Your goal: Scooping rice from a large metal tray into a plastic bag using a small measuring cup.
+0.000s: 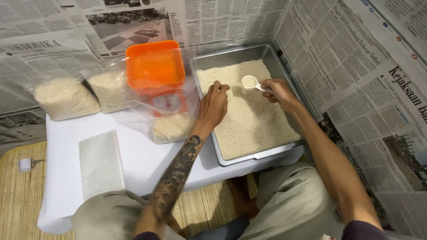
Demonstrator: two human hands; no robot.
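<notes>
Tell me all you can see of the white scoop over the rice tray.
The scoop is small, white and looks like plastic: a round bowl on a short handle. The right hand pinches the handle, which is mostly hidden by the fingers. The bowl opens upward, roughly level, and shows pale inside; whether it holds rice cannot be told. It sits above the rice near the far end of the metal tray, with its shadow on the grains below. The left hand is close beside it, apart from it.
</notes>
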